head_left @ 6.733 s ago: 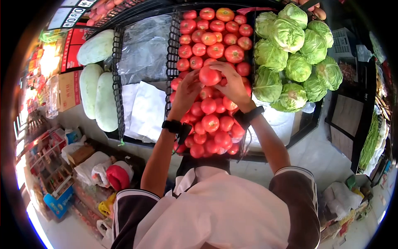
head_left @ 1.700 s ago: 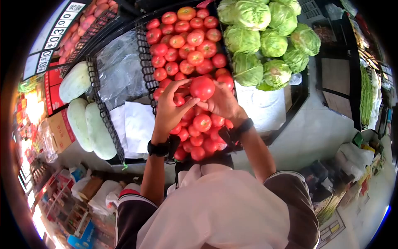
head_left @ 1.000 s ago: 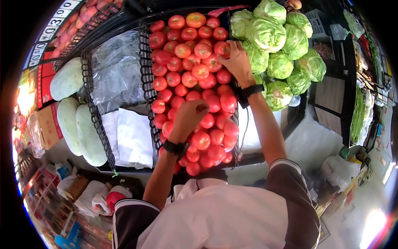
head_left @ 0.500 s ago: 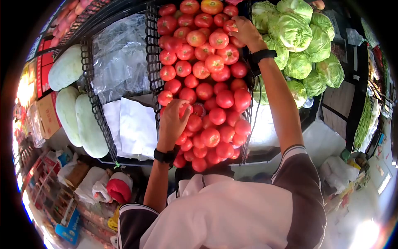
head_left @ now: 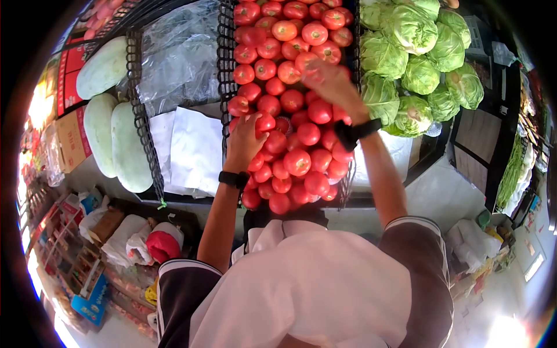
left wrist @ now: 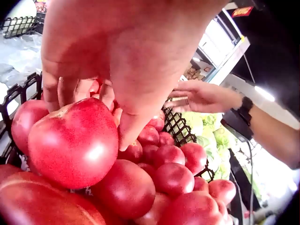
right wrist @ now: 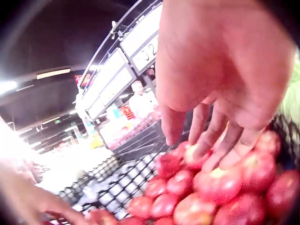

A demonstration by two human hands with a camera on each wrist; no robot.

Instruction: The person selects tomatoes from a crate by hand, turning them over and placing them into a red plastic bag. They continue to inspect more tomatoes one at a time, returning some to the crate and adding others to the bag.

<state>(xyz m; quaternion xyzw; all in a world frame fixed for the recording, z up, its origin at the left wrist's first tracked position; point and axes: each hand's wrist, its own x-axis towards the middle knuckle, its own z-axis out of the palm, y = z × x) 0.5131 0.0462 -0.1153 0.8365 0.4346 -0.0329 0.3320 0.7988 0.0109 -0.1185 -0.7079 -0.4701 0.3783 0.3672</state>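
Note:
Many red tomatoes fill the middle bin in a heap. In the head view my left hand is at the left side of the heap, its fingers and thumb about a tomato. The left wrist view shows that large tomato close up, with the fingers behind it and the thumb at its right side. My right hand, blurred, is over the upper right of the heap. In the right wrist view its fingers reach down loosely, tips right at the tomatoes, gripping none.
Black mesh dividers flank the tomatoes. Green cabbages are piled at the right. On the left lie clear plastic bags, white paper sheets and pale winter melons. A person stands across the stall.
Both hands held one tomato earlier and then parted. My right hand went to the back right of the bin and has come back toward the middle. My left hand stays at the left side.

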